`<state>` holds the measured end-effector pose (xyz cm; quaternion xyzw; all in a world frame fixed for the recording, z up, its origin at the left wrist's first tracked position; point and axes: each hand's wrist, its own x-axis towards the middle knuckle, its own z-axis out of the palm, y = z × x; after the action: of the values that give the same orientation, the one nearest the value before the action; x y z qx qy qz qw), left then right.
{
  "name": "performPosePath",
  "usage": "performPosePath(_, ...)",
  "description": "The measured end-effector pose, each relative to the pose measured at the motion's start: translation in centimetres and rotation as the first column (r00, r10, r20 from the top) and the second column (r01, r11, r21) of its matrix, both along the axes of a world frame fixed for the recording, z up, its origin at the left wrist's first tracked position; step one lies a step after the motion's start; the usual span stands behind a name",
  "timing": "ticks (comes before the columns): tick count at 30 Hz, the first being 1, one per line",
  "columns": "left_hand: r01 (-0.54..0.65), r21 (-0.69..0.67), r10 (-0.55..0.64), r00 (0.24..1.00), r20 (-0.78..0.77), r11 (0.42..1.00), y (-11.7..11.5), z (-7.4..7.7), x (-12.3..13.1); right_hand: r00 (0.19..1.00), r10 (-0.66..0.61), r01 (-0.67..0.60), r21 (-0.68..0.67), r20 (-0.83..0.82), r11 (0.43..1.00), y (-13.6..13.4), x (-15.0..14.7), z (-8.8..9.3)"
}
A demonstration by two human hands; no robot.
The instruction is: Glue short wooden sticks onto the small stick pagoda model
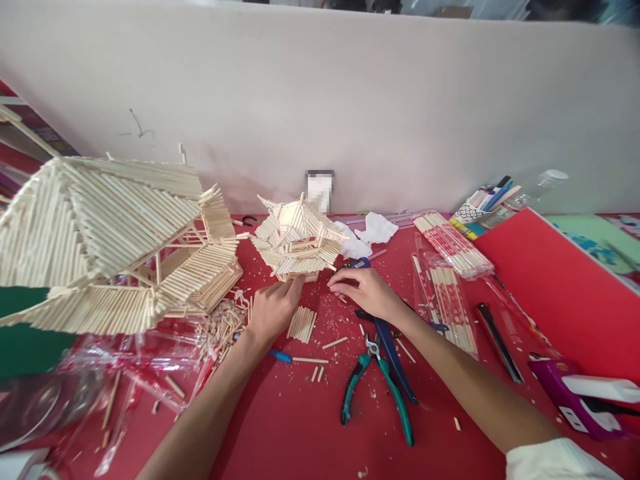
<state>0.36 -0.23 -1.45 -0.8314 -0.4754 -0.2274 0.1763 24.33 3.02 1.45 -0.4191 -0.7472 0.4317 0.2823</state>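
Observation:
A small pagoda model built of thin wooden sticks stands in the middle of the red table. My left hand is at its base, with curled fingers against the lower part; the fingertips are partly hidden. To the right of the base, my right hand hovers with fingers bent, thumb apart from them, and nothing visible between. Below my left hand lies a flat panel of short sticks. Green-handled pliers rest in front of my right forearm, overlapping a long dark-blue tool.
A larger stick pavilion fills the left, with plastic wrappers and a heap of stick offcuts before it. Packs of wrapped chopsticks, a black cutter and a red board lie right. White tissue sits behind.

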Motion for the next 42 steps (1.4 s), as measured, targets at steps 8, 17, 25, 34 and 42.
performPosePath(8,0.0,-0.003,0.0,1.0,0.001,1.0,0.0,-0.2,0.0,0.977,-0.083,0.041,-0.209,-0.194,0.977,1.1,0.1,-1.1)
performPosePath(17,-0.004,-0.001,0.004,1.0,0.014,1.0,0.1,-0.4,-0.1,0.958,-0.114,0.029,-0.305,-0.264,0.952,1.7,-0.3,-1.7)
performPosePath(25,0.0,-0.017,0.0,1.0,0.032,1.0,0.1,-0.4,-0.1,0.872,-0.3,0.084,-0.486,-0.387,0.87,1.4,-1.6,-3.0)
performPosePath(34,0.0,-0.018,0.0,1.0,0.025,1.0,0.1,-0.2,0.0,0.809,-0.385,0.118,-0.519,-0.444,0.847,1.0,-2.6,-2.5)
performPosePath(42,0.002,-0.027,-0.002,1.0,0.019,1.0,0.0,0.0,0.0,0.791,-0.43,0.169,-0.52,-0.435,0.837,1.1,-3.0,-3.1)
